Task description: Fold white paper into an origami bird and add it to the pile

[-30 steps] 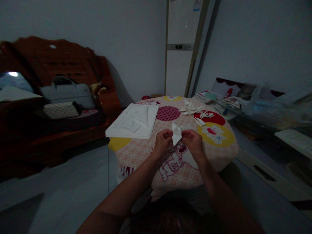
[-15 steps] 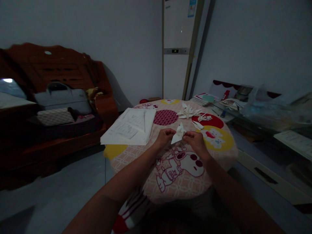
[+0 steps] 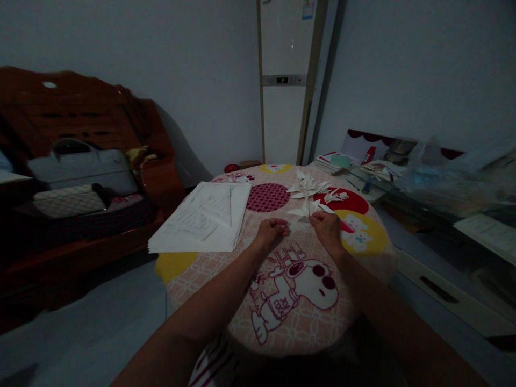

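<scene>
Fingers of my right hand [image 3: 324,230] are closed on a small white folded paper crane [image 3: 303,212], just above the tablecloth and at the near side of a pile of similar folded paper cranes [image 3: 307,186]. Part of the held crane is hidden behind the fingers. To the left of it, my left hand [image 3: 272,232] is curled with thumb and fingers drawn together, and no paper shows in it. More narrow folded paper pieces [image 3: 335,195] lie on the red circle of the tablecloth, to the right of the pile.
A stack of white paper sheets [image 3: 205,215] lies left on the round table with its patterned tablecloth [image 3: 300,317]. On the right, a low cabinet carries plastic bags [image 3: 435,180] and papers. Beyond stands a tall air conditioner [image 3: 282,118]; left, a wooden bench [image 3: 80,113] holds bags.
My right hand has carried the paper crane forward toward the pile. The left hand has let go of it and sits slightly apart. The view has shifted a little to the right.
</scene>
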